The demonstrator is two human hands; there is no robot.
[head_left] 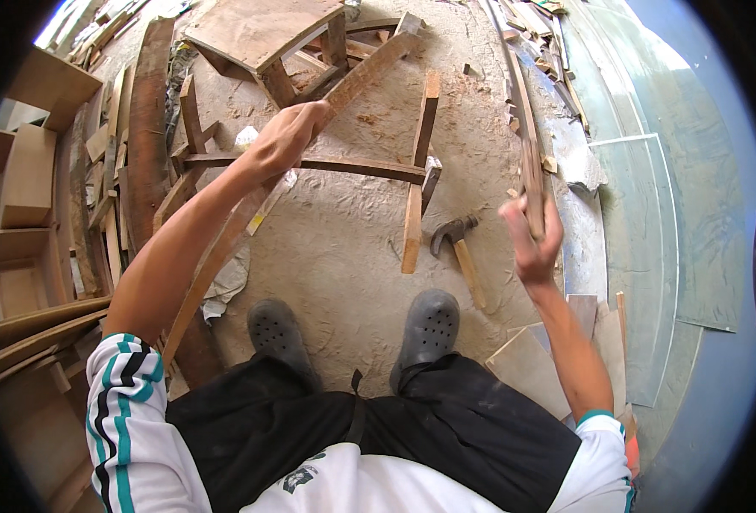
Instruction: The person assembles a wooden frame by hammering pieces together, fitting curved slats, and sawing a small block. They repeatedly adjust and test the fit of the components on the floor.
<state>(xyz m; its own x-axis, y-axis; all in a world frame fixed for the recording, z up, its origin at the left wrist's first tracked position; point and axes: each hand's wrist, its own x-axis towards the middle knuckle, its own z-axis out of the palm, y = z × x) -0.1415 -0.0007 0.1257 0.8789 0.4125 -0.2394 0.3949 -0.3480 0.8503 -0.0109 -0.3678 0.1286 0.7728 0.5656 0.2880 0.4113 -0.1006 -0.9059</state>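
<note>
My left hand [288,141] is closed round a long wooden plank [369,73], which slants from beside my left arm up to the far middle. At the right, the fingers of my right hand [536,244] wrap round a long, thin wooden strip [526,120] that points away from me; this hand is slightly blurred. Beneath the plank lies a wooden frame [356,168] with a long crossbar and short end pieces, partly covered by my left hand and forearm. A claw hammer [465,261] with a wooden handle rests on the floor between the frame and my right hand.
A low wooden stool-like piece [267,30] stands at the far side. Boards and scrap wood [147,120] crowd the left, near wooden shelving [27,171]. Glass sheets [634,256] lie at the right. Plywood pieces [527,368] are by my right forearm; grey clogs [433,329] are on my feet.
</note>
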